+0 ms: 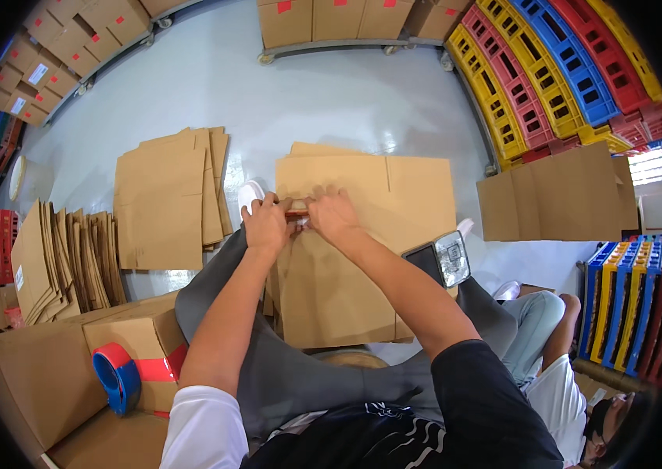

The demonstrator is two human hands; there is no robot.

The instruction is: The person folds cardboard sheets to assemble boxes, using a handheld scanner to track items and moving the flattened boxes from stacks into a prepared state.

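Observation:
A flat stack of cardboard sheets lies in front of me between my legs. Over its far left edge, my left hand and my right hand are close together with curled fingers. Between them they hold a small brown piece with a red strip; its kind is not clear. Something whitish shows just under it, partly hidden by the fingers. A dark, flat object with a clear, shiny cover rests near my right thigh.
Flattened cartons lie on the floor at left, beside a row of folded cardboard. A red and blue tape dispenser is by a taped carton. Coloured crates are stacked right. Another person sits close on my right.

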